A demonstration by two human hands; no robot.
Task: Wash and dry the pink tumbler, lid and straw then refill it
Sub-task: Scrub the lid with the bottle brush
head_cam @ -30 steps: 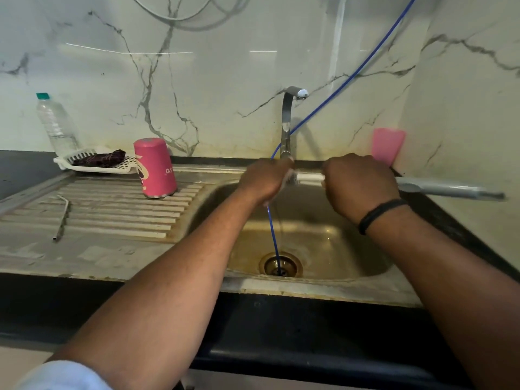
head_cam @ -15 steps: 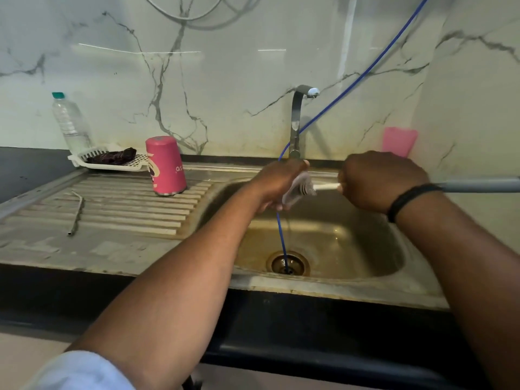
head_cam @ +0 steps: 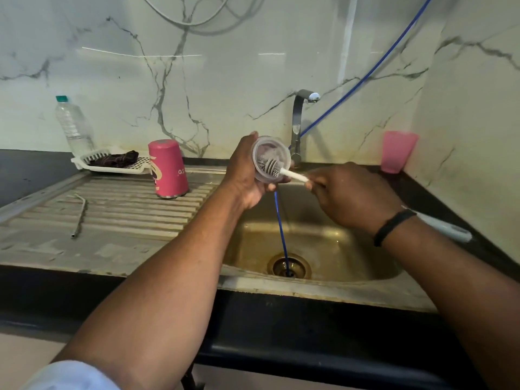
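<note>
My left hand (head_cam: pixel 245 175) holds the clear round lid (head_cam: pixel 268 153) above the sink, its hollow side turned toward me. My right hand (head_cam: pixel 349 195) grips a long bottle brush (head_cam: pixel 292 175); the bristle head sits inside the lid, and the grey handle end sticks out past my wrist. The pink tumbler (head_cam: pixel 168 168) stands upside down on the draining board. A bent metal straw (head_cam: pixel 80 215) lies on the board to its left.
The steel sink (head_cam: pixel 332 249) has a blue hose (head_cam: pixel 281 229) running into its drain; the tap (head_cam: pixel 299 122) stands behind. A pink cup (head_cam: pixel 396 154) sits at the back right. A water bottle (head_cam: pixel 73 125) and a white tray (head_cam: pixel 84 161) with a dark cloth stand at the back left.
My left hand has turned the lid so its open side faces me, and the brush head now sits inside it. My right hand has tilted, swinging the handle end down.
</note>
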